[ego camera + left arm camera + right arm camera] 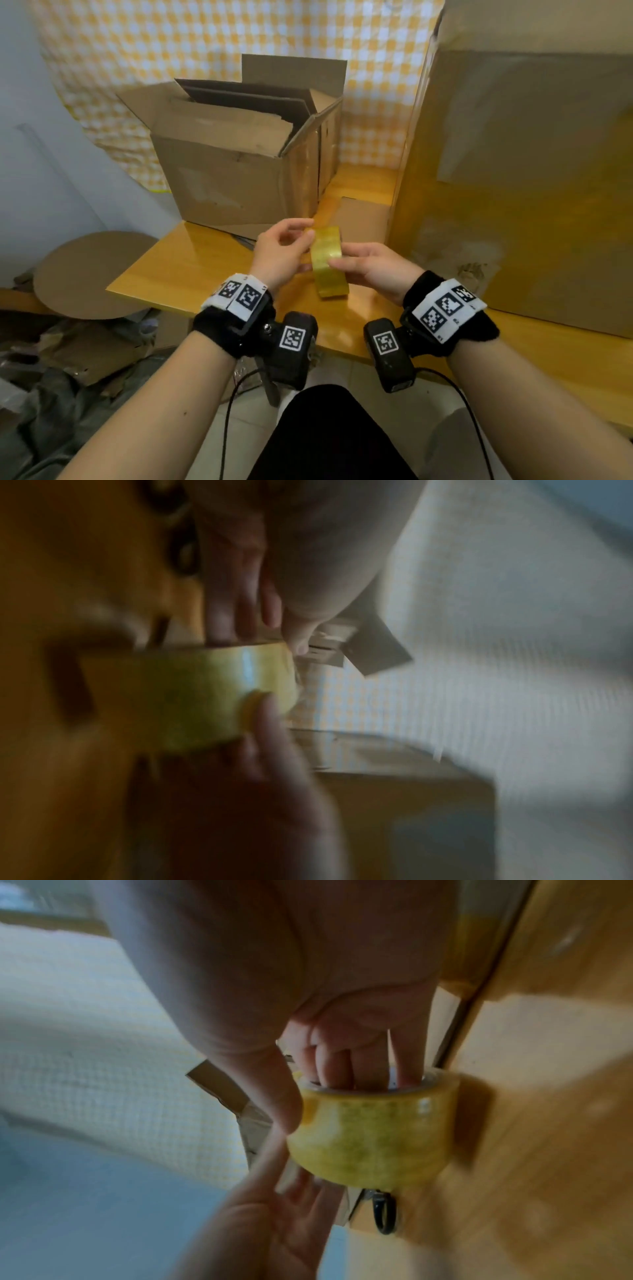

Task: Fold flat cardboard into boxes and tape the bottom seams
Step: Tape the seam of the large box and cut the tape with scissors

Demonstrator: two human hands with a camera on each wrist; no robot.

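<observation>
Both hands are on the tape roll (328,262), held up just over the wooden table (191,260). The right hand (371,267) has its fingers (334,1069) hooked down through the core, thumb pressed on the outer face (solid grip). The left hand (279,255) is curled, its fingertips touching the roll's top edge. Beyond the fingers sits an open cardboard box (236,164), and right of the knuckles a tall box (520,178).

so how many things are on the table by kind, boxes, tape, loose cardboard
cardboard boxes: 2, an open box and a tall box
tape roll: 1, held over the table in the right hand
small cardboard piece: 1
total: 4
</observation>
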